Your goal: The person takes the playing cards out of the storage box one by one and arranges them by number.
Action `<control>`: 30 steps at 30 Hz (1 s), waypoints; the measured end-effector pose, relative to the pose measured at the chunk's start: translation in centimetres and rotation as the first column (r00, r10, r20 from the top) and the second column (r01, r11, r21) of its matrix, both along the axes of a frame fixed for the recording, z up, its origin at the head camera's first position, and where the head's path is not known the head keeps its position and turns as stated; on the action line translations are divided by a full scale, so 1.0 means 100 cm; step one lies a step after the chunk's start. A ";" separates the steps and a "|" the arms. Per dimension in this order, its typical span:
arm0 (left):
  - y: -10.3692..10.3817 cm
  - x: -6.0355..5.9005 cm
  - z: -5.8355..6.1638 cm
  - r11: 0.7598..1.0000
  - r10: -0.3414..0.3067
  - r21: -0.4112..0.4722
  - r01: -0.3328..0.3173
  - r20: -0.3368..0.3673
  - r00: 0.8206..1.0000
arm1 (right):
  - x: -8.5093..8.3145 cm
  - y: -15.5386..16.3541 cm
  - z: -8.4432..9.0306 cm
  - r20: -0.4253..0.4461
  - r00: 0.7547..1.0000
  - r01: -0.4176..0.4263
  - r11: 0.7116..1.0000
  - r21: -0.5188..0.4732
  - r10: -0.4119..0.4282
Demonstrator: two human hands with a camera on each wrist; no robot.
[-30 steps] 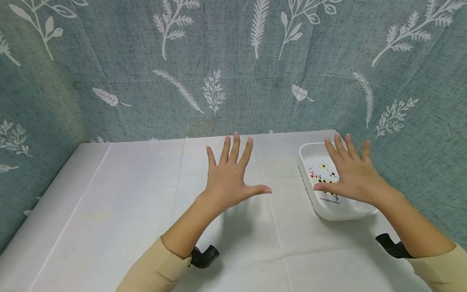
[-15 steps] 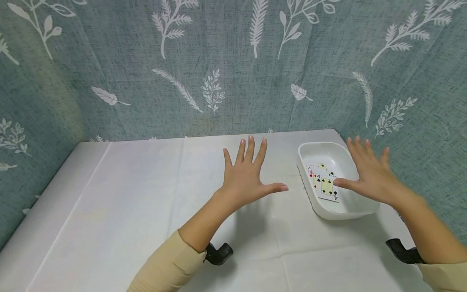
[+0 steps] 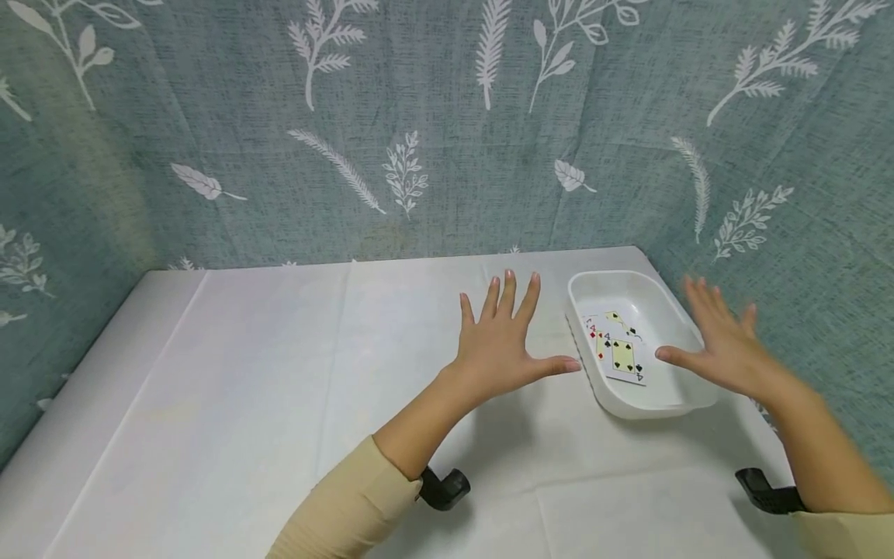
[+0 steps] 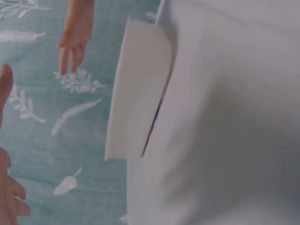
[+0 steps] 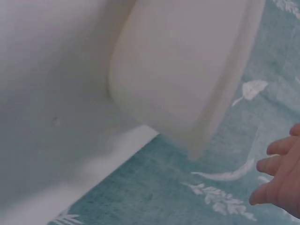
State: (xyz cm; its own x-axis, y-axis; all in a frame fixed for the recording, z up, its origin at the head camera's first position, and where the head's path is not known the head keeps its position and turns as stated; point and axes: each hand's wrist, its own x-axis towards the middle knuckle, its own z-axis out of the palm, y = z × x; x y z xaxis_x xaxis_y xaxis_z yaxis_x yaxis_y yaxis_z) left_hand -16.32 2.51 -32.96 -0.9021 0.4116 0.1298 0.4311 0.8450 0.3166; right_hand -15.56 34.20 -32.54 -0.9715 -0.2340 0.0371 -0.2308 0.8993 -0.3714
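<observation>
While the white tray (image 3: 646, 408) presumably served to corral the overlapping playing cards (image 3: 616, 351), the left hand (image 3: 497, 348) and right hand (image 3: 732, 354) hovered apart, empty, with fingers spread.

Head view: I look forward and down over the table (image 3: 244, 388) from above. Left and right wrist views: lower and nearer, I see the scene turned sideways; both share the white tray (image 4: 138, 89).
</observation>
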 end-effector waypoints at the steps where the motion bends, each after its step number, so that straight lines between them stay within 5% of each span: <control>1: 0.002 0.000 -0.001 1.000 -0.002 0.006 0.002 0.012 1.000 | 0.000 0.002 -0.002 0.003 1.000 0.006 1.000 -0.006 -0.006; 8: 0.024 0.002 -0.005 1.000 -0.018 0.017 0.018 0.050 0.999 | -0.001 0.010 -0.015 0.016 0.999 0.037 0.998 -0.058 -0.036; 16: 0.050 0.007 -0.009 0.999 -0.038 0.025 0.036 0.050 0.998 | 0.000 0.016 -0.019 0.140 0.990 0.036 0.985 -0.169 -0.012; 30: 0.085 0.013 -0.050 0.967 -0.081 0.251 0.033 0.186 0.979 | 0.003 0.036 -0.033 0.249 0.964 -0.004 0.946 -0.325 0.089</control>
